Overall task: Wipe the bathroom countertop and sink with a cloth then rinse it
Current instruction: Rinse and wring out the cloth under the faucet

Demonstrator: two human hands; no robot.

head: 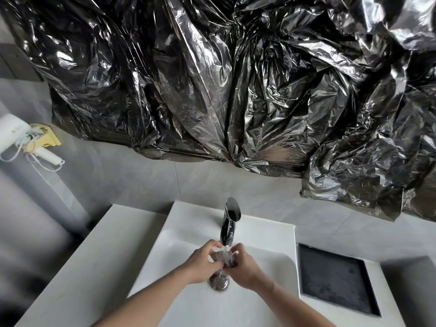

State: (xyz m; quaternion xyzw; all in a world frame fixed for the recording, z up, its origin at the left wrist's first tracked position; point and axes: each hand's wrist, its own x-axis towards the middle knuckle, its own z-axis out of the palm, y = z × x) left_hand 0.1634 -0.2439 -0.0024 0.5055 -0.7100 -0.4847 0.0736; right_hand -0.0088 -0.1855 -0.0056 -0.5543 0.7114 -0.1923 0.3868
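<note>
A small grey-brown cloth [223,256] is bunched up between my two hands over the white sink [179,239]. Water runs from the chrome faucet [230,220] straight onto the cloth. My left hand [203,263] grips the cloth's left side and my right hand [244,267] grips its right side, fingers pinched together. The chrome drain [219,283] shows just below my hands. White countertop [101,251] spreads to the left of the basin.
A dark square recessed tray [337,279] sits in the counter to the right of the sink. Crinkled black plastic sheeting [236,90] covers the wall above. A white hair dryer [16,135] hangs on the left wall by a yellow holder.
</note>
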